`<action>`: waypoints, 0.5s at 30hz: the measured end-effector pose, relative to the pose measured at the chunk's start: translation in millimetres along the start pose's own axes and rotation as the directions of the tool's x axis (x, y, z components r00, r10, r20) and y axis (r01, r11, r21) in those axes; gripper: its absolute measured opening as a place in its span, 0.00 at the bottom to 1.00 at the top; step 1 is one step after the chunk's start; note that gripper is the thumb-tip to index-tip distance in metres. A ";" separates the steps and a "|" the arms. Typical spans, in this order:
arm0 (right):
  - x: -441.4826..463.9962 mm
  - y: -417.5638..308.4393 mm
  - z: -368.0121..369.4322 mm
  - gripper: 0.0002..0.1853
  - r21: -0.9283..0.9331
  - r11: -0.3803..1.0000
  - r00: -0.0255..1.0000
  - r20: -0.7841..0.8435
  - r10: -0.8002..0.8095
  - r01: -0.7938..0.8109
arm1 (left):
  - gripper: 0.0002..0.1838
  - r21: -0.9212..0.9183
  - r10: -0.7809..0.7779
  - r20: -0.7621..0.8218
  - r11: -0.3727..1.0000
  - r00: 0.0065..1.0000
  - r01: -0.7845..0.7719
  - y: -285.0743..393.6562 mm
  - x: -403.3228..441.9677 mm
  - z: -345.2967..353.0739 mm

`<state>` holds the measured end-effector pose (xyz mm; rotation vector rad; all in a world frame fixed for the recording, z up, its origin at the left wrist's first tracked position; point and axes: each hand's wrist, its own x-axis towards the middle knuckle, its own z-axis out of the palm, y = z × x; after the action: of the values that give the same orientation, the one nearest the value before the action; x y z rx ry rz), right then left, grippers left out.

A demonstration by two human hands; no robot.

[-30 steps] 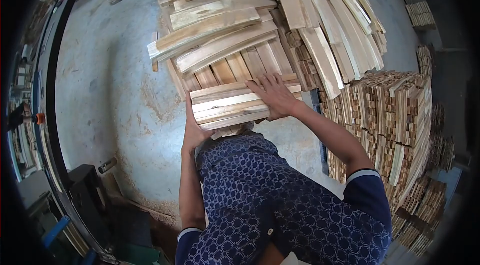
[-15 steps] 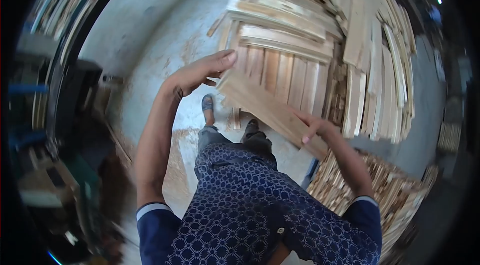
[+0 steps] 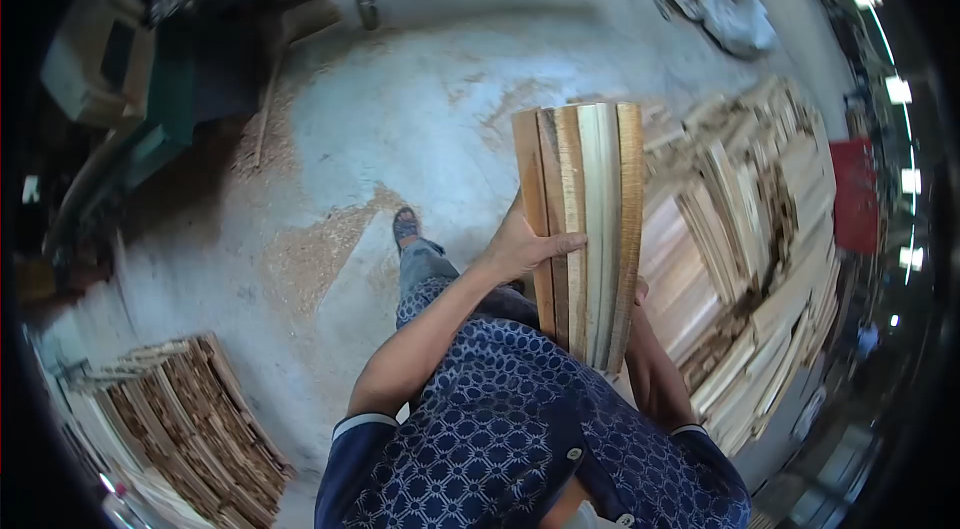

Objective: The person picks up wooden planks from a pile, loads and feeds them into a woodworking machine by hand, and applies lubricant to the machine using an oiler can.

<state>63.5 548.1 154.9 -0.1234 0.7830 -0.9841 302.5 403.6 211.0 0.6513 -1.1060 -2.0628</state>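
A bundle of several wooden boards is held on edge before my body, its long edges turned up towards me. My left hand is closed on the bundle's left side, thumb laid across the edges and the other fingers hidden beneath. At the right side, my right hand grips the same boards; most of it is hidden behind them. The boards vary from brown to pale cream and lie pressed together. Their lower end is close to my patterned shirt.
A broad stack of planks spreads on the right. Another wood stack stands at lower left. Sawdust lies on the concrete floor near my foot. A white sack is at upper right, and green machinery at upper left.
My view has turned left, away from the plank stack. Earlier a board lay slanted with my right hand on it and my left hand apart; now both hands grip a bundle of boards.
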 end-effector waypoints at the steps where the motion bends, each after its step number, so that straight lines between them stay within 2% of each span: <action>1: 25.2 -5.6 16.8 0.71 -0.023 1.000 1.000 0.011 0.020 -0.019 | 0.58 -0.004 0.027 -0.029 1.000 0.999 -0.027 12.5 4.2 -23.7; 3: 72.7 -13.9 51.5 0.70 -0.069 0.996 0.998 0.032 0.055 -0.053 | 0.67 0.116 0.066 -0.114 0.992 0.991 -0.053 40.7 9.3 -69.4; 4: 89.5 -17.5 64.0 0.70 -0.085 0.994 0.996 0.043 0.077 -0.074 | 0.65 0.179 0.094 -0.155 0.982 0.983 -0.066 54.8 9.2 -80.1; 5: 112.4 -19.8 81.0 0.70 -0.095 0.991 0.994 0.045 0.101 -0.097 | 0.65 0.169 0.103 -0.188 0.983 0.977 -0.071 66.6 7.7 -101.6; 7: 152.7 -26.1 113.9 0.70 -0.130 0.983 0.988 0.073 0.139 -0.128 | 0.61 0.071 0.018 -0.288 0.997 0.957 0.003 92.0 10.4 -140.4; 8: 170.5 -29.5 129.4 0.70 -0.142 0.980 0.985 0.083 0.154 -0.141 | 0.53 0.193 0.085 -0.306 0.981 0.948 -0.026 106.5 5.4 -155.6; 12: 222.6 -46.0 172.3 0.69 -0.190 0.968 0.975 0.117 0.189 -0.165 | 0.48 0.301 0.200 -0.274 0.947 0.941 -0.114 150.6 -5.1 -192.2; 15: 263.8 -62.6 193.4 0.69 -0.219 0.957 0.965 0.139 0.224 -0.191 | 0.48 0.293 0.185 -0.298 0.951 0.937 -0.095 176.0 8.4 -219.7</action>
<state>225.7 258.3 180.3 -0.2896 0.7289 -0.6834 510.4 217.3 248.5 0.9774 -1.2143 -1.6213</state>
